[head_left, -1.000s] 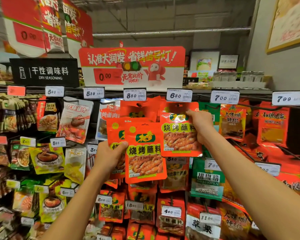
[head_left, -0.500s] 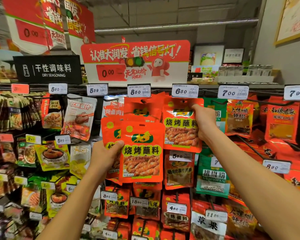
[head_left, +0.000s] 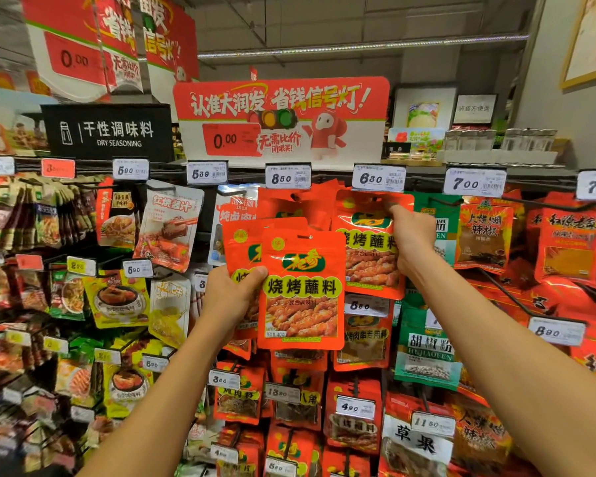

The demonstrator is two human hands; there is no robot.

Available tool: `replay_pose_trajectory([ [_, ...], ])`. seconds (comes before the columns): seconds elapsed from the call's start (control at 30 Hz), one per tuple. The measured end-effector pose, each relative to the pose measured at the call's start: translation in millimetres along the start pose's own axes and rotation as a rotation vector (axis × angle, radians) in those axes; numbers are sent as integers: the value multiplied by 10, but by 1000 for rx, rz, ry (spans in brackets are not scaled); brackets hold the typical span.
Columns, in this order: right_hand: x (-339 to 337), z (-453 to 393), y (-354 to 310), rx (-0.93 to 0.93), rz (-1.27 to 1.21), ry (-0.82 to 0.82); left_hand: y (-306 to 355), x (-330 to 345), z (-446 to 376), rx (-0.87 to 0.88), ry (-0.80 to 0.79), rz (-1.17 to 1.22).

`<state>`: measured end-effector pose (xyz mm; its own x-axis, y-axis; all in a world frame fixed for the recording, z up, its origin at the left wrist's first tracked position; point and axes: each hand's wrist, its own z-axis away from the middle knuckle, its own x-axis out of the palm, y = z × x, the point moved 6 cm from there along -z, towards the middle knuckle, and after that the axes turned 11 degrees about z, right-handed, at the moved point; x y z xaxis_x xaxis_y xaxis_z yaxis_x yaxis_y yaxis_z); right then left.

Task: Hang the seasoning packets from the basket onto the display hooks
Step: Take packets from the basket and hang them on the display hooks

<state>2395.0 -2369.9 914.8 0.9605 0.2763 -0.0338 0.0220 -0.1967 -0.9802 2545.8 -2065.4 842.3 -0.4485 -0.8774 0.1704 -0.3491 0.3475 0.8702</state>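
Note:
My left hand (head_left: 233, 294) grips a small stack of orange barbecue seasoning packets (head_left: 301, 290) by their left edge, held upright in front of the display. My right hand (head_left: 412, 239) pinches the top right of another orange packet (head_left: 365, 249) of the same kind, raised to the hook under the 6.80 price tag (head_left: 379, 179). Whether its hole sits on the hook is hidden by the tag and my fingers. More orange packets (head_left: 289, 208) hang under the 8.50 tag. The basket is out of view.
The display wall is packed with hanging seasoning packets on black hooks (head_left: 510, 297) that jut out, each with a white price tag. A red and white promo sign (head_left: 283, 118) and a black DRY SEASONING sign (head_left: 107, 132) stand on top. A grey wall (head_left: 565, 115) closes the right.
My right hand has pushed its packet slightly higher toward the 6.80 hook. My left hand with the stack has stayed about where it was. The camera has tilted slightly.

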Motion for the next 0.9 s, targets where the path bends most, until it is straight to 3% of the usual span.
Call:
replay_pose_trajectory([
  [0.3, 7, -86, 24, -4, 2, 46, 42, 17, 44, -28, 12, 21],
  [0.47, 53, -203, 22, -12, 170, 104, 22, 11, 94, -21, 41, -4],
  [0.6, 111, -307, 130, 13, 359, 28, 19, 62, 105, -30, 13, 27],
  [0.7, 103, -324, 206, 20, 329, -55, 20, 133, 106, -34, -20, 68],
  [0.9, -230, 64, 172, -265, 298, 38, -7, 459, 122, -72, -91, 110],
])
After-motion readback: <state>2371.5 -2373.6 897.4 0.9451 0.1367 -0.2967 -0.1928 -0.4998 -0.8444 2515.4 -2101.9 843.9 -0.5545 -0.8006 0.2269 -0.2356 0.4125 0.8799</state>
